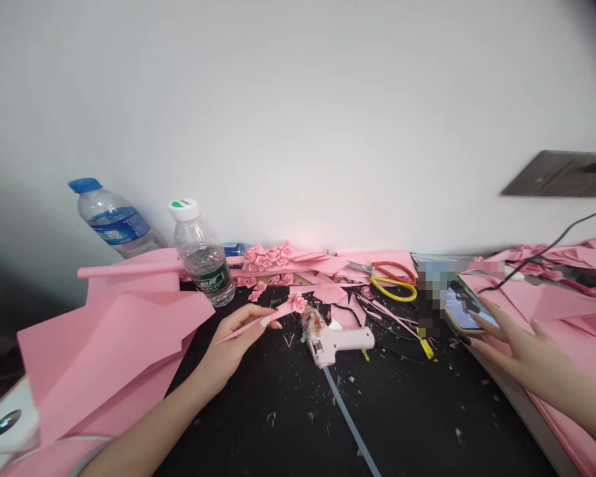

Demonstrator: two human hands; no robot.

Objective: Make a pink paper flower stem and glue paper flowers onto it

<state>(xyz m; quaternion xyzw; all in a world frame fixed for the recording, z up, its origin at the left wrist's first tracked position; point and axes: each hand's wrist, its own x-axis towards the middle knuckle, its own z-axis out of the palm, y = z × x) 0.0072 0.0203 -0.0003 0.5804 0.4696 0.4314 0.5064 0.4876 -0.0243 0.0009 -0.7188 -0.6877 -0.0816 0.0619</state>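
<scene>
Between the thumb and fingers of my left hand [243,328] is a pink paper rose [298,303] on a rolled paper stem. Its bloom points right, close to the nozzle end of a white glue gun [340,341] lying on the black tabletop. A long translucent glue stick [347,411] runs out of the gun toward me. My right hand [521,344] reaches in from the right with fingers apart, one fingertip at the lit screen of a smartphone [464,308]. Part of the phone area is pixelated.
Pink paper sheets [114,344] pile up at the left, with more pink paper [566,311] at the right. Two water bottles [206,258] stand near the wall. Scissors [392,279] and paper roses [268,257] lie along the back. A dark cable [556,245] hangs from the wall socket.
</scene>
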